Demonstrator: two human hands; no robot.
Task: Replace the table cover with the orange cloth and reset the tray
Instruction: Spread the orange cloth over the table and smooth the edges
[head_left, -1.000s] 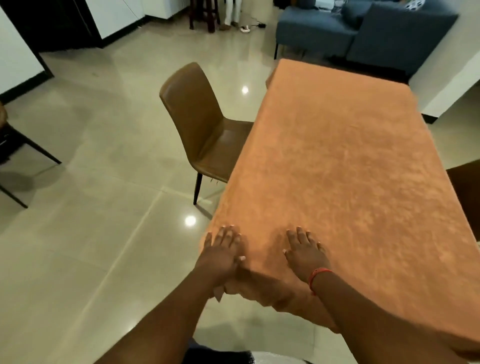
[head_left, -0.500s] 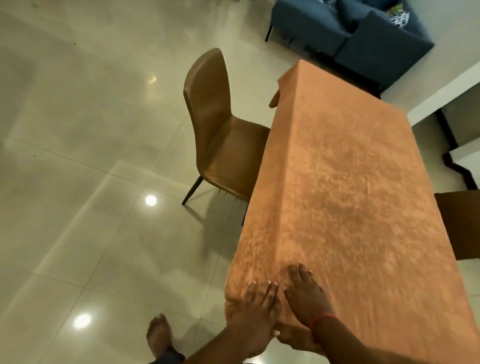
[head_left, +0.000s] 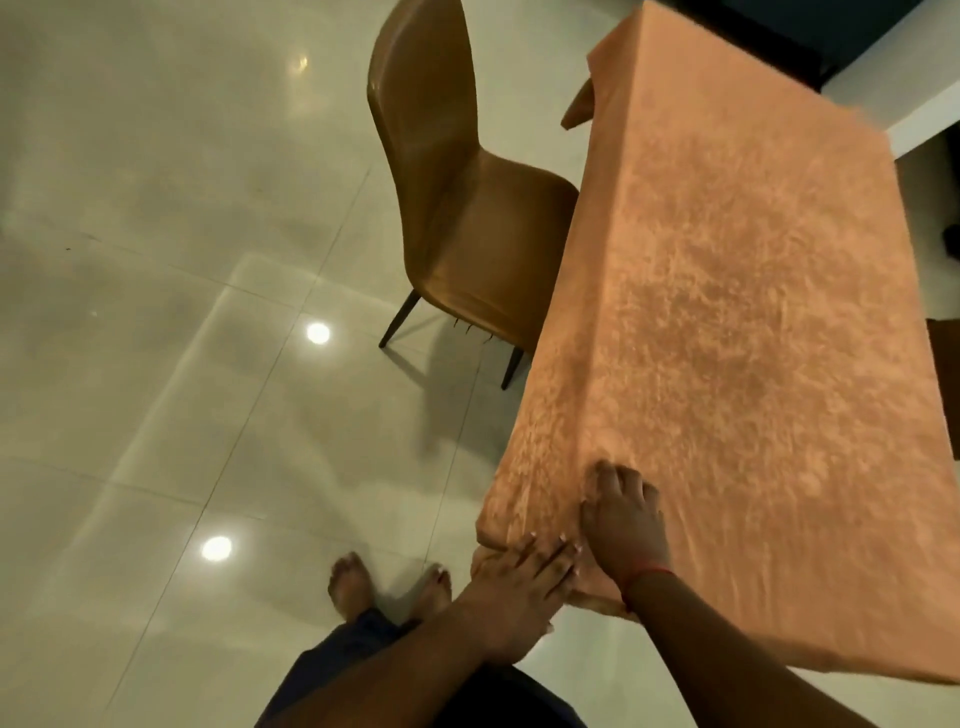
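The orange cloth (head_left: 737, 322) covers the whole table and hangs over its near and left edges. My right hand (head_left: 626, 525), with a red band at the wrist, lies flat on the table's near left corner, fingers pointing away. My left hand (head_left: 519, 582) presses with straight fingers against the overhanging cloth just below that corner. Neither hand grips the fabric. No tray is in view.
A brown leather chair (head_left: 457, 197) stands at the table's left side, its seat partly under the cloth. Another dark chair edge (head_left: 943, 364) shows at the right. Glossy tiled floor (head_left: 182, 312) stretches to the left. My bare feet (head_left: 353, 582) stand near the corner.
Both hands slid from the tabletop toward the near left corner; the left hand dropped onto the hanging side. The view tilted down and swung left along the table's edge.
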